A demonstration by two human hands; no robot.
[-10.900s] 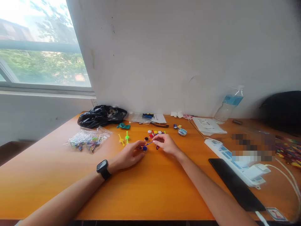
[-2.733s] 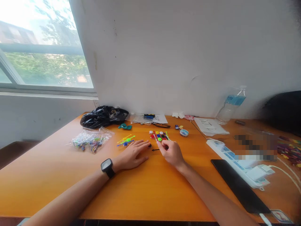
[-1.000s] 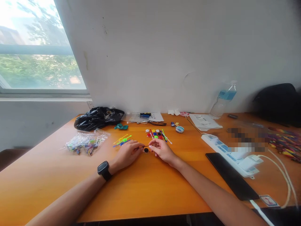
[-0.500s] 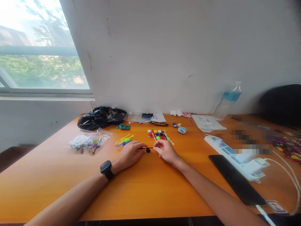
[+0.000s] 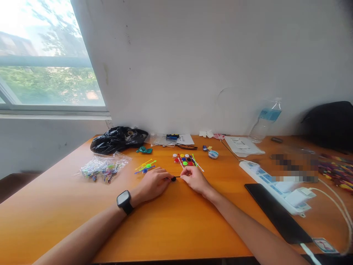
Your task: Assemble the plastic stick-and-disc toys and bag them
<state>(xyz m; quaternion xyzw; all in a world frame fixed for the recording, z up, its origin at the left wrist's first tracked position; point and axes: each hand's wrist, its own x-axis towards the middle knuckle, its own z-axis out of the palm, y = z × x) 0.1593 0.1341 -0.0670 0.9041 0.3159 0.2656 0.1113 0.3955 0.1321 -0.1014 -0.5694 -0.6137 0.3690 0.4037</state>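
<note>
Between my hands, low over the table (image 5: 176, 224), is a small black spinner (image 5: 173, 179): a thin arrow-like strip with a round black base. My right hand (image 5: 194, 180) pinches one end of the strip between thumb and fingertips. On the other side, my left hand (image 5: 154, 183) has its fingers closed at the round part and the strip's other end, which they partly hide. Just beyond my left hand lie yellow, green and blue arrow spinners (image 5: 148, 166). Past my right hand are loose round bases (image 5: 185, 163) in several colours, with thin arrows (image 5: 197, 162) among them.
A clear bag of small parts (image 5: 103, 167) lies left, before a black plastic bag (image 5: 118, 140). Rightward are a power strip (image 5: 264, 180) with plugs and cables, a dark phone-like slab (image 5: 275, 211), and a water bottle (image 5: 264, 125). A round tin (image 5: 213, 154) sits farther back.
My left fingers have come in closer over the round black base and the strip's left end. My right hand keeps its pinch. The view has shifted slightly.
</note>
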